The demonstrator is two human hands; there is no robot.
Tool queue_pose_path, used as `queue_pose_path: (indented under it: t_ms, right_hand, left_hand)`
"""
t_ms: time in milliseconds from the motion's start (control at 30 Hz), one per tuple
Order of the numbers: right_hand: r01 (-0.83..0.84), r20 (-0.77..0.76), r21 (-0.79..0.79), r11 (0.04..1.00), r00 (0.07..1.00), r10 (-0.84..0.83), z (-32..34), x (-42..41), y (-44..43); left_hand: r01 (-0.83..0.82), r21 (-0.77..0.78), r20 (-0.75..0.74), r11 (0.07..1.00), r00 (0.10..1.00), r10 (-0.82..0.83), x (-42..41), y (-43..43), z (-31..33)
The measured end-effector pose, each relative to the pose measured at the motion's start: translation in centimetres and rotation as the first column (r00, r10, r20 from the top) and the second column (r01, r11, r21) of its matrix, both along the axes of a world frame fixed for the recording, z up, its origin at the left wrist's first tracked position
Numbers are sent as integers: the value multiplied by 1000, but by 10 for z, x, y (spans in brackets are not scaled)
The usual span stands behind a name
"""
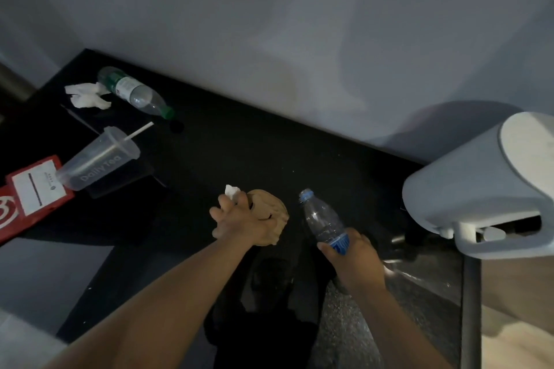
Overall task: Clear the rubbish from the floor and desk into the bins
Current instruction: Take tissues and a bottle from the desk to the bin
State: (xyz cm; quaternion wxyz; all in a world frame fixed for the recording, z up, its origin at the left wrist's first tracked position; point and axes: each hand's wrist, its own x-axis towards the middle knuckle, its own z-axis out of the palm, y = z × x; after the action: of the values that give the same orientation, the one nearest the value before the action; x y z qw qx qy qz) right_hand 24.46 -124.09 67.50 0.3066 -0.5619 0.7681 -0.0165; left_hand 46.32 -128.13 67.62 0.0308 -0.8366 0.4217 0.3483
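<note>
My left hand [239,223] grips a crumpled brown paper bag [274,213] over the black desk [239,156], with a scrap of white tissue [231,190] caught between its fingers. My right hand [355,260] holds a clear plastic bottle with a blue cap and label [322,220] by its lower part, the cap pointing away from me. Further left on the desk lie a green-capped bottle [135,91] on its side, a crumpled white tissue [87,95] and a tipped clear cup with a straw [99,160].
A red packet with a white label [33,198] lies at the desk's left edge under the cup. A grey rounded appliance [479,189] stands at the right. Grey wall [299,24] runs behind the desk. A dark shape sits below between my arms.
</note>
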Motion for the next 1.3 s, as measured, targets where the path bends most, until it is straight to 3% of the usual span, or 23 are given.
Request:
queue_pose_path:
  t_ms: [100, 267, 400, 567, 700, 867, 1067, 1300]
  right_hand:
    - [5, 2, 16, 1000, 1000, -5, 3, 0, 3]
    - [89, 19, 38, 995, 996, -90, 12, 0, 16]
    - [166, 54, -51, 985, 985, -164, 30, 6, 29]
    - [308, 198, -124, 943, 939, -281, 63, 29, 47]
    - [414, 315, -194, 890, 885, -343, 101, 51, 66]
    - [559, 366, -292, 776, 815, -449, 145, 65, 96]
    - [665, 416, -378, 644, 743, -524, 195, 55, 138]
    - [781, 528, -501, 373, 617, -584, 244, 7, 210]
  left_hand:
    - [-44, -71, -48, 996, 998, 41, 1, 1, 0]
    - [-19, -62, -98, 998, 995, 12, 11, 7, 3]
    - [1, -80, -152, 997, 988, -13, 32, 18, 9]
    - [-8, -145, -304, 989, 952, -36, 61, 31, 30]
    - [70, -260, -342, 963, 926, -160, 79, 29, 61]
    - [139, -372, -417, 918, 858, -300, 76, 25, 108]
    - [202, -475, -531, 856, 710, -462, 35, 36, 147]
    - [300, -598, -552, 743, 518, -653, -48, 69, 198]
